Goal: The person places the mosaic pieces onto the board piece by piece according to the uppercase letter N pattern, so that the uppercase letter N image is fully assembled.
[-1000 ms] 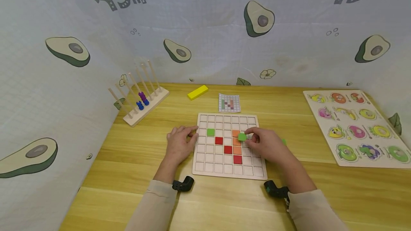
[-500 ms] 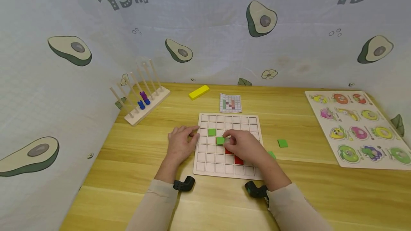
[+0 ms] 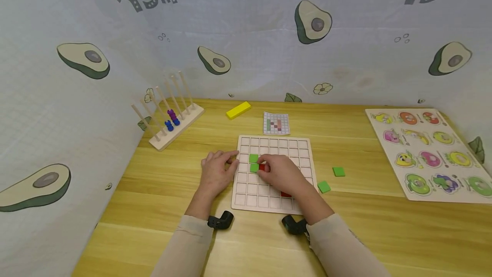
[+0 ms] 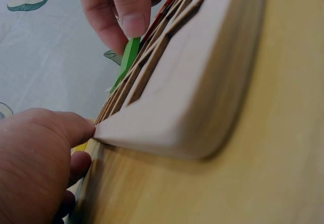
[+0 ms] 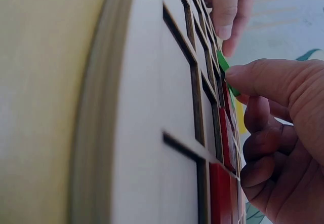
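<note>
A white gridded board [image 3: 251, 200] lies on the table between my hands. My right hand [image 3: 283, 174] pinches a green square tile [image 3: 254, 168] between thumb and index finger; in the right wrist view the tile is tilted at the grid surface. Just behind it sits another green tile [image 3: 253, 158] in a cell. One red tile [image 3: 262, 167] shows beside the pinching fingertips, and another red tile [image 3: 285, 194] peeks out below the right hand, which hides the middle of the grid. My left hand [image 3: 215, 174] touches the board's left edge with thumb and index finger.
Two loose green tiles, a nearer one [image 3: 324, 187] and a farther one [image 3: 338, 171], lie right of the board. Behind it are a patterned card [image 3: 276, 123] and a yellow block [image 3: 238, 110]. A peg stand [image 3: 177, 127] is at left, a fruit puzzle board [image 3: 419, 170] at right.
My right hand has carried the green tile leftward across the board, from beside the orange tiles to the cell in front of the other green tile. The left hand has stayed at the edge.
</note>
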Motion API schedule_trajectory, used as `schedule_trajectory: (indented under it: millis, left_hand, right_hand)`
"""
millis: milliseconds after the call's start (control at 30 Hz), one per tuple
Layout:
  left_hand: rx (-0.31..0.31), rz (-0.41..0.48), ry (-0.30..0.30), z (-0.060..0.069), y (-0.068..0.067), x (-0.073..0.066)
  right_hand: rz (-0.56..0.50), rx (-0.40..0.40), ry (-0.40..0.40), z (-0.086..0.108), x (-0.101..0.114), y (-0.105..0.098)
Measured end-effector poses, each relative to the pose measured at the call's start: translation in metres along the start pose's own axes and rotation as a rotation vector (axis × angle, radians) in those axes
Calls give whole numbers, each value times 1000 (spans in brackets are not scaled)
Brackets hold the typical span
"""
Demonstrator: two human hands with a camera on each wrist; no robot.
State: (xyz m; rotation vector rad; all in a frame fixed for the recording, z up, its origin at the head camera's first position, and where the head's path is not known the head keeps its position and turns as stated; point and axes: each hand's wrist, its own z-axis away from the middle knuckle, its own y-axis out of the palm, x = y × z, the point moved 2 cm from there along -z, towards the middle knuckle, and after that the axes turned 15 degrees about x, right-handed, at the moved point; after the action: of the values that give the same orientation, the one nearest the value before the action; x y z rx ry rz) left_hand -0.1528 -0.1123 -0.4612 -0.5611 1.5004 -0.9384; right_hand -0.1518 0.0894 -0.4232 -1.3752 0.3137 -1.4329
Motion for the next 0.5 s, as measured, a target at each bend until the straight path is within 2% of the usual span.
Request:
schedule_trajectory:
  millis: [300,500]
  left_hand:
    - [18,1,-23,0,1,1]
    - [12,-4,-17,-1,1,1]
  right_hand:
    - [23,7,-12,-4,5,1]
    - [-6,-1,-3,5,1,-3]
